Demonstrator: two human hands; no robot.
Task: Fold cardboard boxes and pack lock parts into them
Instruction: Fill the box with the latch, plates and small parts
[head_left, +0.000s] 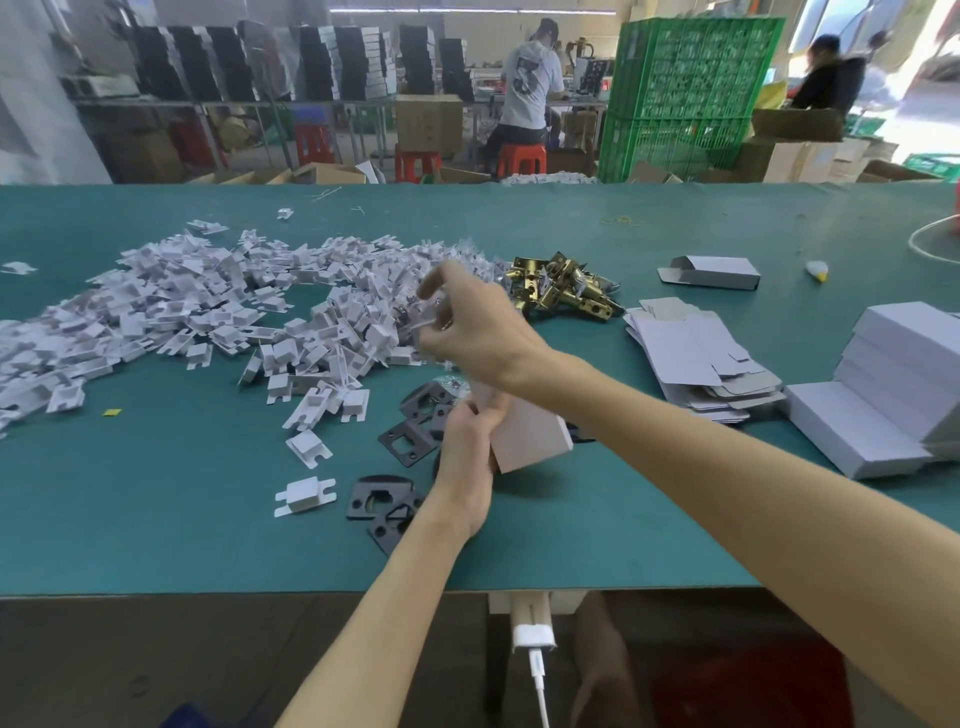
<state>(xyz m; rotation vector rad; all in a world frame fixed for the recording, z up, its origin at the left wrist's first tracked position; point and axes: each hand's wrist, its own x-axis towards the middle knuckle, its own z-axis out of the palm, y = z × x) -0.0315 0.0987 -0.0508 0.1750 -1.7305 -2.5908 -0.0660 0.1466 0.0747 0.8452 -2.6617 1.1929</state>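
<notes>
1. Currently, the left hand (466, 447) grips the small pale-grey folded cardboard box (527, 439), with its fingers curled round the box's left edge. The box is tilted, just above the green table mat (156, 519) and over the flat black metal strike plates (410, 439). Keep this grip firm and turn the opening toward the other hand.
2. The right hand (478, 327) is raised above the box, beside the heap of white die-cut cardboard inserts (182, 306). Its fingertips are pinched together on a small pale item (431, 312) (motion blur hides whether it is an insert or a parts packet).
3. Bring the item down squarely to the box mouth, because a skewed entry would likely snag a flap.
4. Seat it fully before adding anything else, so the end flap can close flat.
5. The next parts lie within reach: the brass-coloured metal latch bolts (566, 286) sit just beyond the right hand, and the strike plates are beneath the left.
6. Flat white box blanks (691, 348) wait well to the right.
</notes>
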